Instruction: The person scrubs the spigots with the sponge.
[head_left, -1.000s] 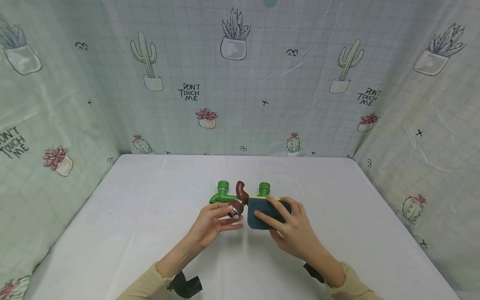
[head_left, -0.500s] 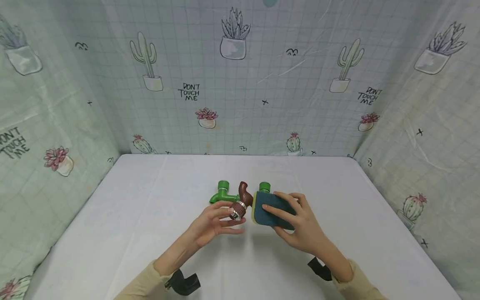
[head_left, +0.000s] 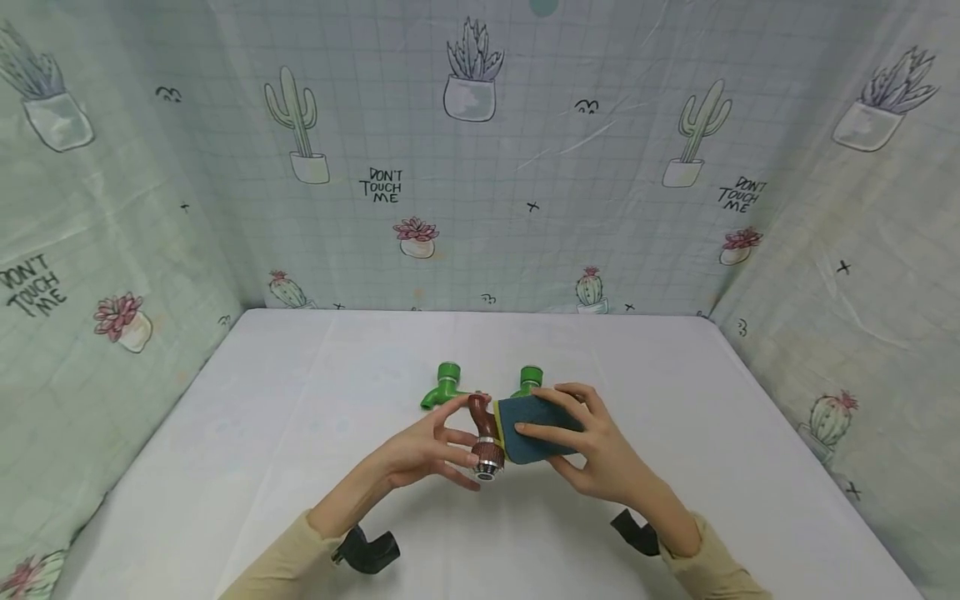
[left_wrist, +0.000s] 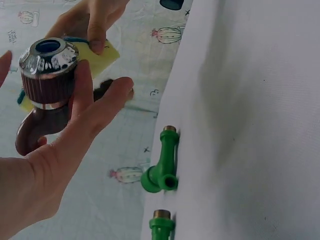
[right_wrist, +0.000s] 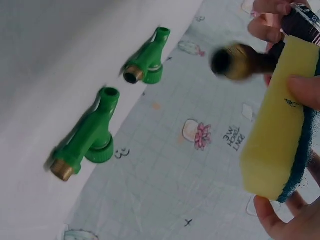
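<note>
In the head view my left hand holds a brown tap over the table's middle, its ribbed collar and silver end turned toward me. My right hand grips a sponge with a dark blue-green scouring face and a yellow body, its edge right at the tap's side. From the left wrist, the tap's chrome end points up, with the thumb and fingers around the tap. The right wrist view shows the sponge's yellow body pinched by the thumb, and the tap's brass threaded end beyond it.
Two green taps lie on the white table behind the hands, one at left and one at right, partly hidden by the sponge hand. Cactus-printed cloth walls the back and sides. Black pieces hang beneath both wrists.
The brown tap has turned in my left hand, its silver end swinging down toward me and its spout lower. The sponge shifted right, then back against the tap.
</note>
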